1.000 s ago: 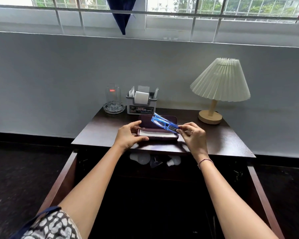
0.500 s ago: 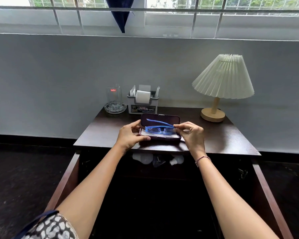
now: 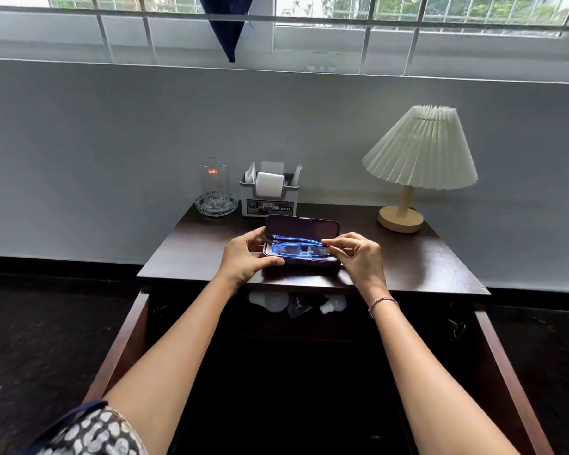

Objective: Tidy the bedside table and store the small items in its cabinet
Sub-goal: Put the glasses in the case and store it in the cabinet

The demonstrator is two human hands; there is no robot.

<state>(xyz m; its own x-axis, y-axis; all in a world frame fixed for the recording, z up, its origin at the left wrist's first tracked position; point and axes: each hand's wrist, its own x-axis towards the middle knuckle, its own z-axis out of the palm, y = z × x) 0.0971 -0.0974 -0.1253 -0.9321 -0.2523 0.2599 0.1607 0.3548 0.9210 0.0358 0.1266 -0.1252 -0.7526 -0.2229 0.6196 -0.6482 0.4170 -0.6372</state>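
A dark purple glasses case [image 3: 301,226] lies open near the front edge of the dark wooden bedside table [image 3: 418,257], its lid standing up. Blue-framed glasses [image 3: 298,248] lie folded in the case's white-lined bottom. My left hand [image 3: 247,257] grips the left end of the case, thumb along its front. My right hand [image 3: 358,256] pinches the right end of the glasses with its fingertips. Below the tabletop the cabinet is open and holds white light bulbs [image 3: 271,302].
At the back of the table stand a clear glass [image 3: 213,178] in a glass ashtray [image 3: 216,205], a grey organiser box [image 3: 270,200] with a paper roll, and a pleated lamp [image 3: 421,152]. The cabinet doors [image 3: 506,372] swing out on both sides.
My right hand brought the blue glasses down from a tilted hold above the case until they lie flat inside it. My left hand stayed on the case.
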